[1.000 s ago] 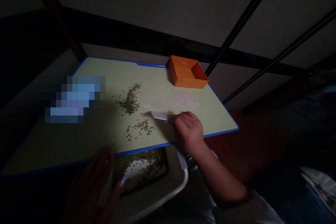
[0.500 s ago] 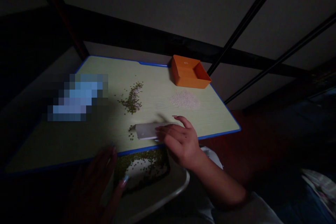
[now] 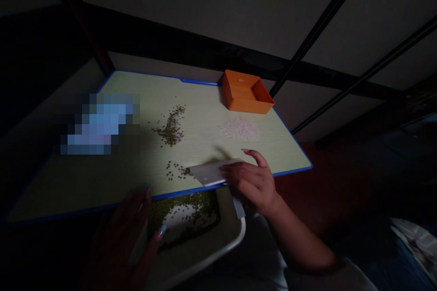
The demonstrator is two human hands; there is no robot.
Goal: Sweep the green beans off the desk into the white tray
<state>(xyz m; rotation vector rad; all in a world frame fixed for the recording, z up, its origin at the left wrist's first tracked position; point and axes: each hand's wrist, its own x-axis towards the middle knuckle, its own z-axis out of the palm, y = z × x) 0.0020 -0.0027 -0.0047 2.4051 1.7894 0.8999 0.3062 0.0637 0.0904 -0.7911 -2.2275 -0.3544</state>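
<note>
My right hand (image 3: 254, 182) grips a flat, pale scraper (image 3: 213, 173) with a small hole near one corner, held low over the front edge of the table (image 3: 205, 100). A few green beans (image 3: 175, 170) lie beside its left end. Below that edge is a white plastic tub (image 3: 218, 241) with many green beans (image 3: 186, 202) inside. In deep shadow, my left hand (image 3: 126, 232) is closed round the tub's left side, its thumb over the inside. Farther back lies a pile of green beans mixed with white grains (image 3: 172, 127).
A heap of white grains (image 3: 241, 128) lies on the right of the table, in front of an orange open box (image 3: 247, 95). A blurred-out bluish patch (image 3: 99, 125) covers something at the left. Behind the table stands a panelled wall (image 3: 205, 4).
My right hand and the scraper have moved right along the front edge. Beans near the scraper's left end now show more, more spread out. My left hand has stayed in place.
</note>
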